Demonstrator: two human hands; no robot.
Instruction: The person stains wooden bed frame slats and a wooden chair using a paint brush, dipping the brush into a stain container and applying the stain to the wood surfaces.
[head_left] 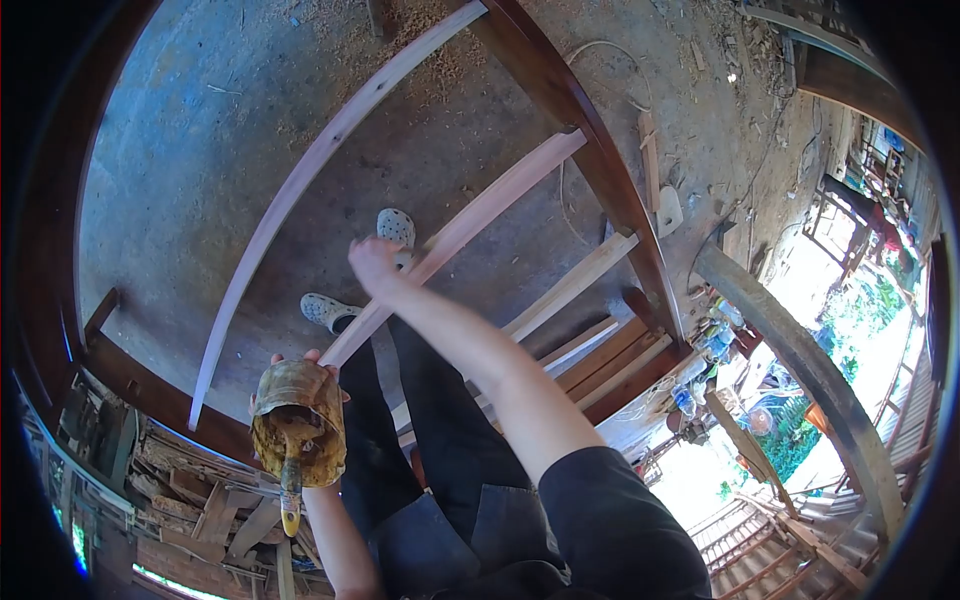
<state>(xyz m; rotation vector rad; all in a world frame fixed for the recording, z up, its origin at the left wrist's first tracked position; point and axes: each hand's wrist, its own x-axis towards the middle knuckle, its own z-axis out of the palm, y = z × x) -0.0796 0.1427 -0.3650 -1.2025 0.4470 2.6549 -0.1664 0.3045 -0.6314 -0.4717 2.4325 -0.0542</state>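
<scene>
My left hand (314,356) is wrapped round a stained, cut-open container (298,385), its fingertips showing at the rim. A brush with a yellow-tipped handle (291,508) rests in the container, over brown residue. My right hand (376,268) is over the pale wooden slat (485,208), slightly blurred, its fingers drawn together. A small brownish shape shows beside it at the slat; what the hand holds is too unclear to name. The slat runs from near the container up to a dark varnished rail (600,160).
A curved pale slat (290,195) spans the frame on the left, and further slats (575,285) lie to the right. My feet in light clogs (325,312) stand on the concrete floor within the frame. Scrap wood (215,510) is piled lower left; a curved beam (810,370) stands right.
</scene>
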